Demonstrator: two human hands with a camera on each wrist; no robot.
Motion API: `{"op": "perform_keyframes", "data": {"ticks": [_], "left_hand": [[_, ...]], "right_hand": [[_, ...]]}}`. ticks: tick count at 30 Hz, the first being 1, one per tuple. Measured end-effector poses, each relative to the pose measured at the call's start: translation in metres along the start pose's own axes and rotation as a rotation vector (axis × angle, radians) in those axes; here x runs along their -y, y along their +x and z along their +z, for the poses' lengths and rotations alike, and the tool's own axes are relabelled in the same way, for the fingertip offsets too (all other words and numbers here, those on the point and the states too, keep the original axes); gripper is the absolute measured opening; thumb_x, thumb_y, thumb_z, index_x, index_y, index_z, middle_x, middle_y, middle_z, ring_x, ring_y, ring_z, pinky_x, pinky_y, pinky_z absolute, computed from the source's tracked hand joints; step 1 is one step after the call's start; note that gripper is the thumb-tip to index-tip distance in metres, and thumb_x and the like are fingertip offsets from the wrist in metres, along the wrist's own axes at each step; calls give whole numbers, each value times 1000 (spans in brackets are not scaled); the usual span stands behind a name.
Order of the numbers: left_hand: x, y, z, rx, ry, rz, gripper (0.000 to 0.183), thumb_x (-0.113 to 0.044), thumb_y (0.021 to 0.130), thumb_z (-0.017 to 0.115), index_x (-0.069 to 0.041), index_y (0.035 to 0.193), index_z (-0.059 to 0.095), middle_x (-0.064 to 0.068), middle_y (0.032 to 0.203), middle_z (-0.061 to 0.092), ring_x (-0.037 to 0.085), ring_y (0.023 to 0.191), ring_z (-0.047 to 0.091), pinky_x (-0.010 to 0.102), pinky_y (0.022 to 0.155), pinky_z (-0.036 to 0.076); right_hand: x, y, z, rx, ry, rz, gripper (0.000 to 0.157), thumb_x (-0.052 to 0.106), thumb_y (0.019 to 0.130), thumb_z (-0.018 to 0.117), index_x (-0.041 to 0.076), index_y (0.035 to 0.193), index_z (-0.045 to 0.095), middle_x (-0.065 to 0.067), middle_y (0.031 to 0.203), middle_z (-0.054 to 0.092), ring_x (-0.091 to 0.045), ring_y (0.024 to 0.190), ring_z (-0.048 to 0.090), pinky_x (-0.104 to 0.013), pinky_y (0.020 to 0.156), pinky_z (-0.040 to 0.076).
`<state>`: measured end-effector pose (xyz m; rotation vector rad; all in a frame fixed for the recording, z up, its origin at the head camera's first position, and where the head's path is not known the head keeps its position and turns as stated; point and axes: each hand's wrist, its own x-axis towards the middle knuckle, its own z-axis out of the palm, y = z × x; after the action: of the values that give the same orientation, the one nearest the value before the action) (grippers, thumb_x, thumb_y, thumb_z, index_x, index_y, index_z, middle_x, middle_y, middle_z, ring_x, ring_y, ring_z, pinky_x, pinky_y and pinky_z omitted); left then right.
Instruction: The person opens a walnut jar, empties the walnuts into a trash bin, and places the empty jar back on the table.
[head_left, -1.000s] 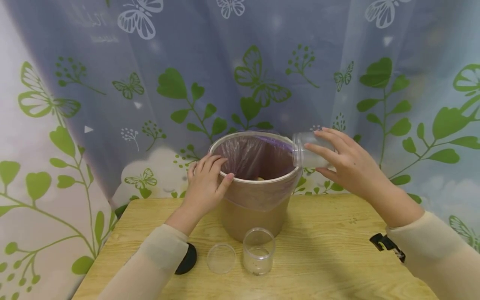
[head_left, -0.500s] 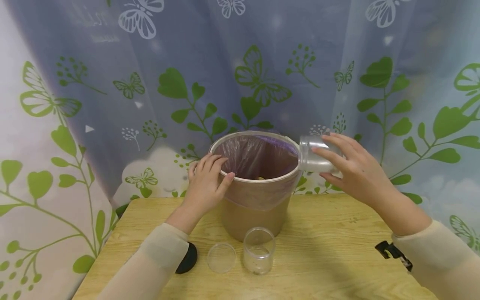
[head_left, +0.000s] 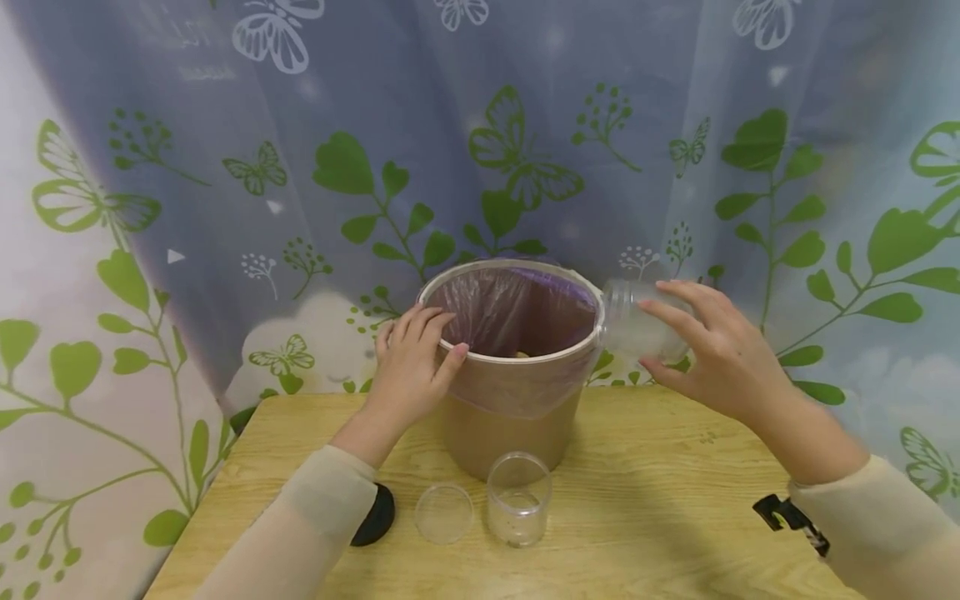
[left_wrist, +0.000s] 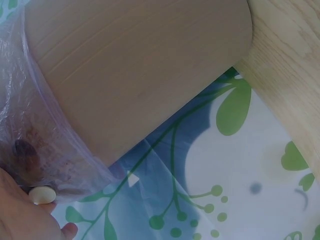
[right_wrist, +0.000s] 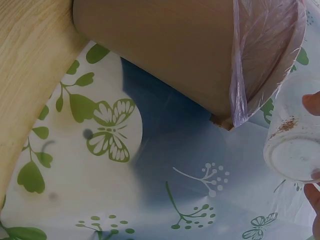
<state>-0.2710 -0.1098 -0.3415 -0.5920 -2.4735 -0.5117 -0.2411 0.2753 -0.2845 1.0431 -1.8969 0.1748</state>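
A brown trash bin (head_left: 510, 437) lined with a thin purple-tinted bag (head_left: 480, 304) stands on the wooden table. My left hand (head_left: 408, 362) grips its rim at the left, fingers over the edge. Just outside the rim on the right, my right hand (head_left: 723, 354) holds a clear plastic jar (head_left: 630, 317) on its side, mouth toward the bin. Brown residue (right_wrist: 286, 125) clings to that jar's wall near the base in the right wrist view. Something small and yellowish (head_left: 521, 355) shows inside the bin; most of the bin's contents are hidden.
Before the bin stand a second clear jar (head_left: 518, 517), upright and open-topped, and a clear round disc (head_left: 444, 514). A black round lid (head_left: 377, 517) is partly behind the left sleeve. A black strap piece (head_left: 791, 521) is at the right sleeve. A patterned curtain (head_left: 420, 100) hangs behind.
My right hand has drawn the jar to the right and slightly down, so its mouth has left the bin's opening. My left hand has stayed on the rim.
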Motion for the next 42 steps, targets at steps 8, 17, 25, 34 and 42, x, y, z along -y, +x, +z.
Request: {"op": "perform_keyframes", "data": {"ticks": [8,17,25,34,42], "left_hand": [[0,0,0,-5,4,10,82,-70,100,16,-11,145,48,10,149,44,32,145,27,60,113,14],[-1,-2,1,13,2,4,82,-71,99,15,-11,146,47,9,149,43,31,145,26,60,113,13],[-2,-1,0,11,1,6,84,-71,99,13,-10,146,47,9,150,43,31,145,26,59,113,14],[-1,-2,1,3,-1,6,84,-71,99,12,-11,146,46,9,150,42,31,145,25,59,114,13],[0,0,1,0,-2,4,85,-72,98,10,-11,146,46,9,150,42,31,145,25,60,113,14]], "right_hand": [[4,-9,5,-81,48,13,60,52,94,58,4,130,61,-26,128,59,-45,112,57,-51,95,42],[9,-22,7,-113,83,38,64,51,93,59,-3,128,59,-29,124,60,-46,108,57,-33,110,34],[12,-26,6,-167,152,88,70,54,91,62,-7,125,57,-30,122,58,-46,110,56,-26,113,31],[19,-38,9,-210,196,154,75,56,89,64,-11,122,56,-31,119,60,-38,111,55,-20,108,34],[23,-51,20,-247,242,210,81,61,86,65,-12,119,54,-30,117,59,-22,118,54,-15,100,38]]}}
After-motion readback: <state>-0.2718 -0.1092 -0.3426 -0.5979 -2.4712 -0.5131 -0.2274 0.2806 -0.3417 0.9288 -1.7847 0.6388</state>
